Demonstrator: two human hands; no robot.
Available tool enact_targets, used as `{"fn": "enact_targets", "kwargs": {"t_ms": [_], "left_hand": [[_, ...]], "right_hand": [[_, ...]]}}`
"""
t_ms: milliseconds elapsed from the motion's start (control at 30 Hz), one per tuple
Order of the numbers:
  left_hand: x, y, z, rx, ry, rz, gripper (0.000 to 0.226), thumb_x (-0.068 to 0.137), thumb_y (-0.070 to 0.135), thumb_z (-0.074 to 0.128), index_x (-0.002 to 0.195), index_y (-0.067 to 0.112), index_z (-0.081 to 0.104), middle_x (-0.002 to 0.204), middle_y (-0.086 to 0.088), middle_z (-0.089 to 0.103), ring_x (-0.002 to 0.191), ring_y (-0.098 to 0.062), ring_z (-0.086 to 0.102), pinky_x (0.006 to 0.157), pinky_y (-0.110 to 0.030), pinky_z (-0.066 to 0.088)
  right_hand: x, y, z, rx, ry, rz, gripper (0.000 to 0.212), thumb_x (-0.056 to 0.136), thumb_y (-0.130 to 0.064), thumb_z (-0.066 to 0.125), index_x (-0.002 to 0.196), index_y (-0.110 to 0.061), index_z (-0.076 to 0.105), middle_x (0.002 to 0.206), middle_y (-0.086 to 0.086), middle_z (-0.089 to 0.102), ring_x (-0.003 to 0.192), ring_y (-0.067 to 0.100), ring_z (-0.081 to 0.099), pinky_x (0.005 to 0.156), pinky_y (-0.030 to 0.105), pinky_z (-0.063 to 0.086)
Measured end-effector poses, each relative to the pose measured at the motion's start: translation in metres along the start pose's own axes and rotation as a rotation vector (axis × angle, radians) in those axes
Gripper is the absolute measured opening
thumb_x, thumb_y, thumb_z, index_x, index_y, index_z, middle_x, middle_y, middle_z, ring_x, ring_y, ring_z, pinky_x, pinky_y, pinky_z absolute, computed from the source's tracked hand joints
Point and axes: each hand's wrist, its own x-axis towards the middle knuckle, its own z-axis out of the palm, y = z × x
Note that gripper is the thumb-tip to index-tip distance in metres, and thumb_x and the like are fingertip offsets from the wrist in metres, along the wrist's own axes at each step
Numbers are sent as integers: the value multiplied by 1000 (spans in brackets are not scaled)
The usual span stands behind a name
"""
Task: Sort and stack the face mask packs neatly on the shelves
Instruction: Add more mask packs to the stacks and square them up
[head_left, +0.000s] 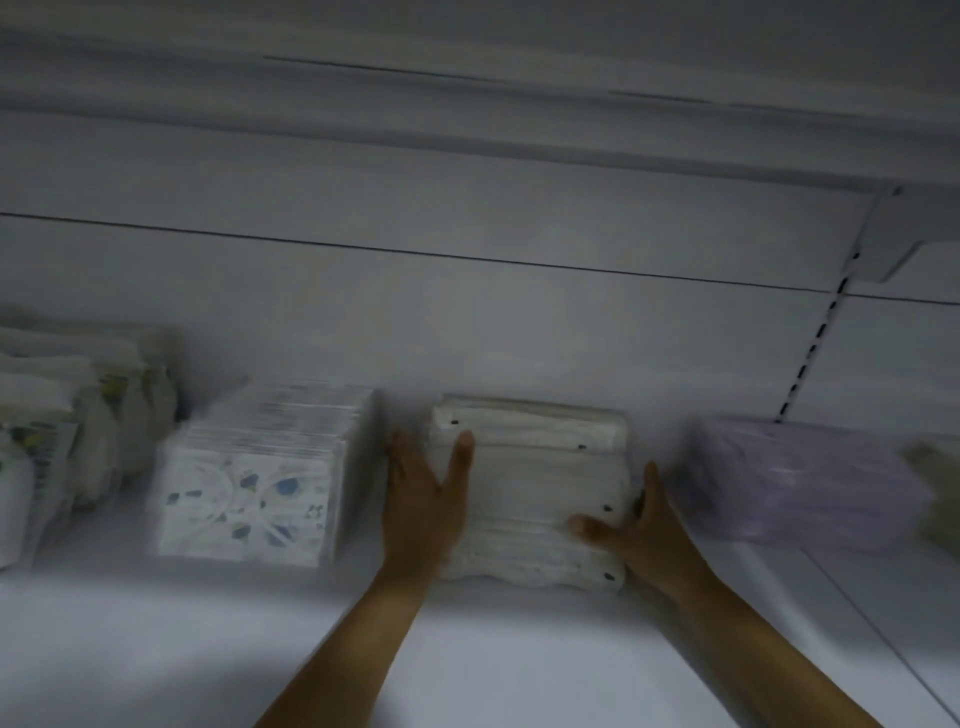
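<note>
My left hand (423, 499) and right hand (641, 525) flank the white stack of plastic-wrapped mask packs (530, 488) on the white shelf (519, 649). Straight fingers press its sides; thumbs lie on top.

1. The front strip of the shelf (493, 665) lies bare; both forearms come in over it.
2. Narrow gaps flank the white stack (530, 493): the left hand (421, 499) fills one, the right hand (644, 525) the other.
3. The patterned stack (254, 478) and the purple pack (795, 483) wall those gaps.
</note>
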Motion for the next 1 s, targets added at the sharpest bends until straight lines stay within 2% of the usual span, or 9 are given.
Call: {"fn": "enact_targets", "kwargs": {"t_ms": [100,167,267,367,467,600,733,900,1000], "left_hand": [[2,4,-4,-231,-35,-136,106,77,87,26,147,7,33,135,-6,54,125,-27,51,97,-32,40],[2,7,-8,-319,-58,-150,73,94,64,33,147,15,34,136,1,49,126,-18,46,98,-25,31],[3,1,-8,-368,-63,-83,85,79,77,48,141,19,44,139,1,52,126,-17,50,108,-36,37],[1,-1,-6,-410,-19,-1,59,80,67,59,123,26,59,116,6,68,108,-12,64,97,-43,50],[-1,5,-6,-434,-17,59,57,84,58,61,129,23,55,125,6,64,114,-12,61,102,-42,48],[0,12,-2,-395,21,-9,70,92,51,43,151,19,25,143,12,35,134,-7,33,108,-25,25],[4,13,3,-449,-14,14,47,99,41,41,136,14,48,124,9,51,118,-8,48,91,-17,34],[5,6,2,-291,-181,182,89,57,31,87,133,29,42,120,23,55,102,19,54,80,1,38],[5,1,-4,-241,-319,135,140,43,34,93,151,29,5,142,22,32,128,8,37,99,-5,31]], "right_hand": [[1,8,-2,-164,-102,7,171,22,-66,88,152,-22,-15,157,1,25,138,20,38,110,33,35],[1,12,3,-218,-27,-48,157,36,-50,95,154,-22,-6,153,1,34,130,16,45,104,31,40],[-1,13,12,-191,131,-198,134,47,-36,93,154,-21,13,149,-3,40,127,11,45,96,23,37],[-7,11,17,-238,278,-350,112,55,-37,80,150,-17,24,144,-2,41,128,16,44,94,23,35],[-7,10,17,-277,365,-380,106,58,-36,82,147,-14,28,138,3,43,126,19,46,93,24,36],[-1,13,12,27,238,-192,139,46,-55,91,154,-20,10,154,4,27,140,20,32,111,40,34],[11,-4,12,401,315,-16,82,90,-48,55,154,-15,17,153,5,32,139,22,34,103,26,29],[22,-5,36,403,512,-41,57,90,-58,49,118,-9,54,110,1,59,107,21,56,83,26,38],[24,-3,27,376,626,-169,85,73,-77,46,106,1,57,100,6,61,96,22,58,78,27,45]]}}
